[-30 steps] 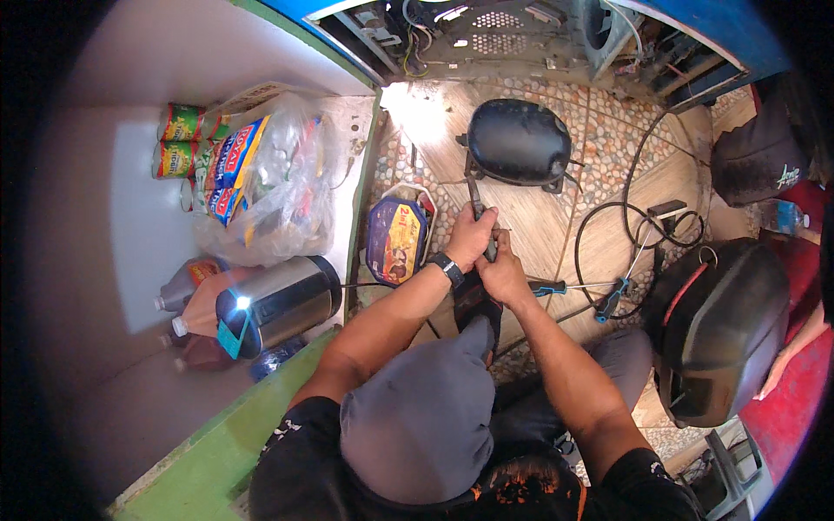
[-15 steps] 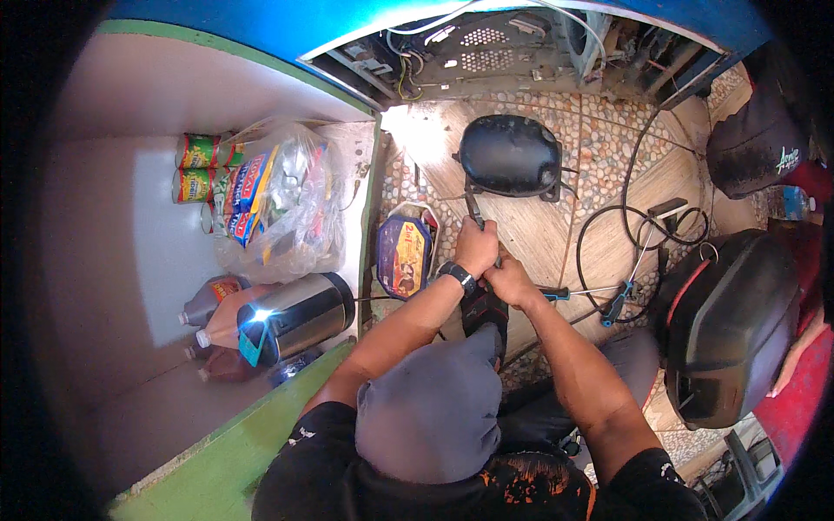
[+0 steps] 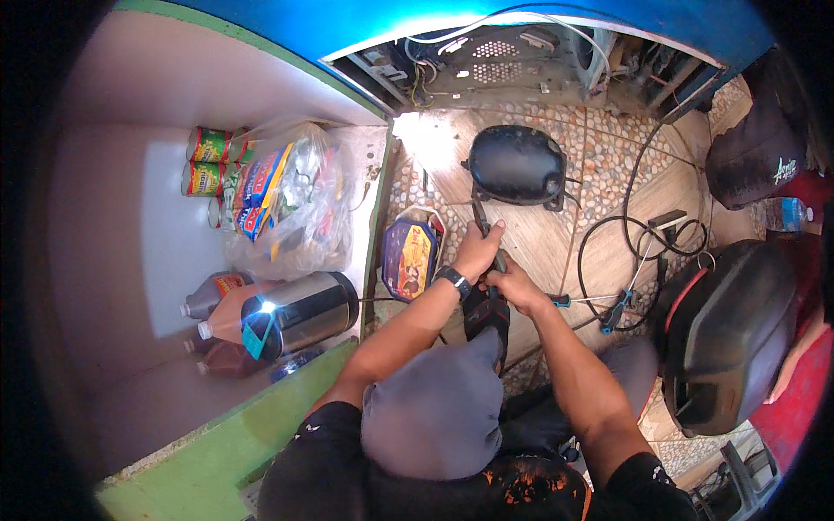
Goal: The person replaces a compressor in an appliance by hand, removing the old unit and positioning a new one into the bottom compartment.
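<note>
A black, rounded compressor [image 3: 517,163] with small feet rests on the floor in front of me. My left hand [image 3: 476,253], with a dark watch strap at its wrist, is closed round a dark pliers-like tool [image 3: 479,215]. The tool's far tip reaches the foot at the compressor's near left corner; whether it grips anything there I cannot tell. Lower down and to the right, my right hand [image 3: 518,288] is closed on the near end of the same tool, its fingers partly hiding it. My dark shoe [image 3: 486,317] is just below the hands.
An octagonal box [image 3: 408,259] stands left of my hands. Right of them lie a blue-handled screwdriver [image 3: 618,313] and a looped black cable [image 3: 599,227]. A large black case [image 3: 734,339] is further right, near another person's hand [image 3: 789,369]. An open blue cabinet [image 3: 738,35] spans the far side.
The whole view has shifted slightly, the scene sitting a little lower and to the right. My left thumb now sticks out more beside the tool. Both hands keep their hold near the compressor's foot.
</note>
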`<action>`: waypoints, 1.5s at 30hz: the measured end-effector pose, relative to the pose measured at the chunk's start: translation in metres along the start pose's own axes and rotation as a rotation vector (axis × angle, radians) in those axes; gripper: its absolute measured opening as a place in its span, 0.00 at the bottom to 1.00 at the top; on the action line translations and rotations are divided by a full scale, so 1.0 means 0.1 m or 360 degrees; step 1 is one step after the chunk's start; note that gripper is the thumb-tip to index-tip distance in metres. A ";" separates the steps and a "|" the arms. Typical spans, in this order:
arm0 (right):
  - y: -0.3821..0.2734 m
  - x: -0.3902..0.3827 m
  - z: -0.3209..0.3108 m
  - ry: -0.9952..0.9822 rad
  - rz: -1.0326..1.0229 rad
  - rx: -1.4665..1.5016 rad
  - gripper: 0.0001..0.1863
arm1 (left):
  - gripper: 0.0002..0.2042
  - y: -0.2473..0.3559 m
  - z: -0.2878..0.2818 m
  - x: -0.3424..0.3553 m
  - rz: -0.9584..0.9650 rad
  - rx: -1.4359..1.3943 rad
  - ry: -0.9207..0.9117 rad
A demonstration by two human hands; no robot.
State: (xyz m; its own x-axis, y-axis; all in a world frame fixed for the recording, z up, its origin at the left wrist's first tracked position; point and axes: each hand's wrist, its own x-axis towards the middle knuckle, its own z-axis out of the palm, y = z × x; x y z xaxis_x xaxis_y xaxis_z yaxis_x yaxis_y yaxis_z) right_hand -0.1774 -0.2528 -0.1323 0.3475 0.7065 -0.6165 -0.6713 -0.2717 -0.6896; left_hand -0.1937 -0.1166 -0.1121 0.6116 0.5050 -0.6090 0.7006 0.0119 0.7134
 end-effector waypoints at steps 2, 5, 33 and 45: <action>0.01 -0.01 -0.08 0.0002 0.0066 -0.0212 0.29 | 0.28 0.06 -0.14 -0.03 -0.0056 -0.0588 -0.0068; -0.09 -0.18 -0.04 -0.0093 0.0083 -0.0285 0.27 | 0.33 -0.09 -0.48 0.09 -0.0117 -0.1422 -0.0139; -0.13 0.01 0.97 0.0432 -0.0342 -0.0648 0.31 | 0.21 0.05 -1.02 0.12 0.0066 -0.0798 -0.0050; 0.18 0.20 1.07 0.0541 -0.0565 -0.0681 0.23 | 0.24 0.00 -1.03 0.21 0.0058 -0.0957 -0.0281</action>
State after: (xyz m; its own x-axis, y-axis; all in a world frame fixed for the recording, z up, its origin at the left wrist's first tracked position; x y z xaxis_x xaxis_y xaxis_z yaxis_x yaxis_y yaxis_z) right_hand -0.2522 -0.1737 -0.1165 0.7351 0.5741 -0.3606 -0.1817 -0.3455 -0.9206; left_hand -0.2190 -0.0174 -0.0890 0.7186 0.3644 -0.5923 0.3806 0.5067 0.7736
